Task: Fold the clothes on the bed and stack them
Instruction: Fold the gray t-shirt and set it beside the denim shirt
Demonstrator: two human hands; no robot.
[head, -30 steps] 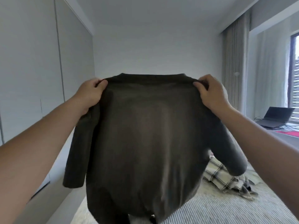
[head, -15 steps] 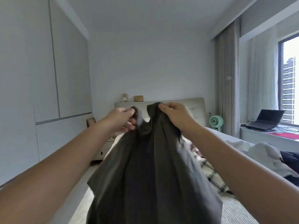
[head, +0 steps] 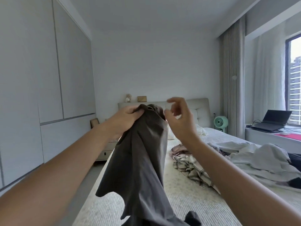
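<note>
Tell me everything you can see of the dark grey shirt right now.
The dark grey shirt looks like soft, thin knit fabric, plain and unpatterned. It hangs bunched in long folds from the left hand, which grips its gathered top edge. The right hand is beside it with loosely curled fingers, holding nothing. The shirt's lower part drapes down toward the bed, with an uneven hem at the left.
</note>
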